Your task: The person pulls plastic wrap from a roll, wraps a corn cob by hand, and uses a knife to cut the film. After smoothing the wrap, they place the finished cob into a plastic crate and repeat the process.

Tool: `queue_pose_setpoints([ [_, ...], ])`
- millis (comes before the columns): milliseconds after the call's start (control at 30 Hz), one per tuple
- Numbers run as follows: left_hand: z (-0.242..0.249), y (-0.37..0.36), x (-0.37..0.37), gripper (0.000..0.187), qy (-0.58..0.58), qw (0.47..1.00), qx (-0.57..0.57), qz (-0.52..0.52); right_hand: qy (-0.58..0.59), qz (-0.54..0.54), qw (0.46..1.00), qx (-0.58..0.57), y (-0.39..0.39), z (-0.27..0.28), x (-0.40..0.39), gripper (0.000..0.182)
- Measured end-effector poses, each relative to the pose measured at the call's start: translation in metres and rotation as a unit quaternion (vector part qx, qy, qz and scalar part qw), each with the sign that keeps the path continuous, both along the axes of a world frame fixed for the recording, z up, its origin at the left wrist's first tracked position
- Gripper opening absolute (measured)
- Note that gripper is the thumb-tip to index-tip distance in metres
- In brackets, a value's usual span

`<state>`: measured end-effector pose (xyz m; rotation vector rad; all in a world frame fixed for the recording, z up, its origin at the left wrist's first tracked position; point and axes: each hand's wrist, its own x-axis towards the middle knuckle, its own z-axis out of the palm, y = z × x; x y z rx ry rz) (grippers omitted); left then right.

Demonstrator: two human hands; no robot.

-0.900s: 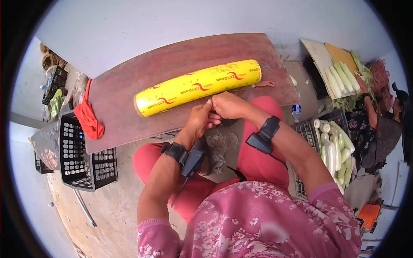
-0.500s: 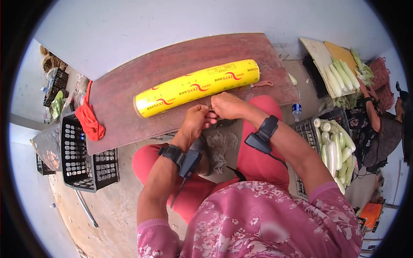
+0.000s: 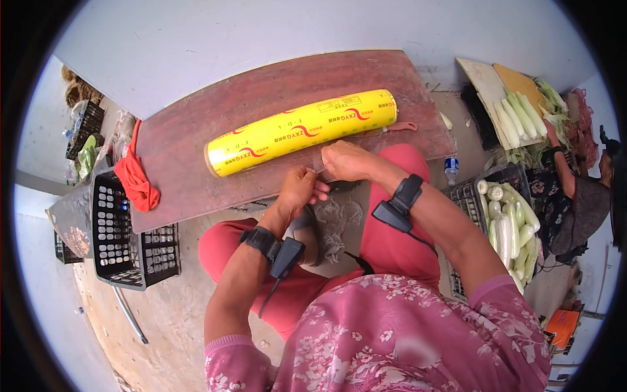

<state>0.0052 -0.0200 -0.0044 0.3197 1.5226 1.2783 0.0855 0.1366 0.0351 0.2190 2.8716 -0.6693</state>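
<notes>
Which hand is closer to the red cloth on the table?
Left. The left hand is at the table's near edge, nearer the red cloth; the right hand lies beyond it, farther from the cloth.

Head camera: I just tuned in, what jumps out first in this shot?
A big yellow cling-film roll lies across the reddish-brown table. Just in front of it the left hand and right hand meet at the table's near edge, apparently pinching clear film between them. A red cloth hangs off the table's left end above a black crate, and a crate of pale wrapped vegetables sits on the right.
</notes>
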Motion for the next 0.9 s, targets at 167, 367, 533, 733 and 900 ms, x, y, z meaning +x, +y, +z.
queue_pose_setpoints([
  [167, 0.003, -0.006, -0.010, 0.019, -0.033, 0.999, 0.000, -0.005, 0.096, 0.009, 0.994, -0.055, 0.000, -0.007, 0.004, 0.006],
  [367, 0.011, -0.007, -0.018, 0.017, -0.086, 0.996, 0.024, 0.026, 0.147, 0.039, 0.987, 0.053, -0.013, 0.000, 0.009, 0.024],
  [533, 0.010, -0.005, -0.020, 0.015, -0.094, 0.995, 0.020, 0.032, 0.225, 0.044, 0.968, 0.105, -0.012, -0.012, 0.004, 0.020],
  [733, 0.008, -0.003, -0.019, 0.013, -0.086, 0.995, 0.010, 0.056, 0.146, 0.027, 0.985, 0.085, -0.013, -0.005, 0.008, 0.013],
  [900, 0.006, -0.002, -0.017, 0.013, -0.078, 0.994, 0.014, 0.077, 0.133, 0.038, 0.990, 0.030, -0.013, 0.000, 0.012, 0.008],
])
